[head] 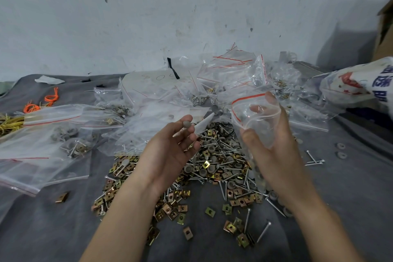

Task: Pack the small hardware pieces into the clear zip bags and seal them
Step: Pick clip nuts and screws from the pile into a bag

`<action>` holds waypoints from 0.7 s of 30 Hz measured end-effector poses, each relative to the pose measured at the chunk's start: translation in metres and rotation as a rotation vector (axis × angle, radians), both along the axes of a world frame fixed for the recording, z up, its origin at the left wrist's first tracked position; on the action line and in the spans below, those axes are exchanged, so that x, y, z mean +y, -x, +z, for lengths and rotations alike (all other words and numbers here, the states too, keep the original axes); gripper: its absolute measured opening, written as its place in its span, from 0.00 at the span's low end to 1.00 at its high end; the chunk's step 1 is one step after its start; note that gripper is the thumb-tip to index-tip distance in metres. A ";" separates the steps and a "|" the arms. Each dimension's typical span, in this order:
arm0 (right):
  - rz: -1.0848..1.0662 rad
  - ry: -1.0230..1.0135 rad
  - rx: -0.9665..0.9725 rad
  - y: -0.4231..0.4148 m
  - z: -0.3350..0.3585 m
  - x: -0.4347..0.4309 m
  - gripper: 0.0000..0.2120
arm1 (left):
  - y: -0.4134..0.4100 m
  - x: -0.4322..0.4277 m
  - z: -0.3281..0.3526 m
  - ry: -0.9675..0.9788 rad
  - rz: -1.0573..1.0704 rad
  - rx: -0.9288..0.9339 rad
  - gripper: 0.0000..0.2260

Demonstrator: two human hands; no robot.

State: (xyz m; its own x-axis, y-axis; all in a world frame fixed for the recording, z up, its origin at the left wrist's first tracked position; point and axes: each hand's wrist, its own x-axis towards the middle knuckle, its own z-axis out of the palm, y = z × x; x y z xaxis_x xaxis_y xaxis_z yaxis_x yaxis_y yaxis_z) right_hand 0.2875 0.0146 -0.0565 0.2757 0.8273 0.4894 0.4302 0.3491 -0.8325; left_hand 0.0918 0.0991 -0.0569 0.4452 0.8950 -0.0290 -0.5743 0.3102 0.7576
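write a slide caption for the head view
Left hand pinches a grey piece while the right hand holds a clear zip bag open above the hardware pile.

Left hand (168, 151) pinches grey cap (187, 124) — right hand (276, 155) holds zip bag (242, 115) open, over hardware pile (212, 168).

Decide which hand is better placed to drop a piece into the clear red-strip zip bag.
Left. The left hand pinches a small round grey piece near the mouth of the clear red-strip zip bag, which the right hand holds open.
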 end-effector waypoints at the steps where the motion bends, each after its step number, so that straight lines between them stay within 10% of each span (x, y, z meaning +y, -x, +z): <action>1: -0.002 0.001 -0.003 0.000 0.000 0.000 0.33 | 0.000 0.000 0.000 -0.003 0.000 0.009 0.08; 13: -0.009 -0.002 -0.035 0.000 -0.003 0.003 0.36 | -0.003 -0.003 0.002 -0.038 0.064 0.093 0.11; 21: 0.000 0.019 -0.115 0.003 -0.012 0.008 0.35 | -0.007 -0.008 0.011 0.243 0.022 -0.166 0.03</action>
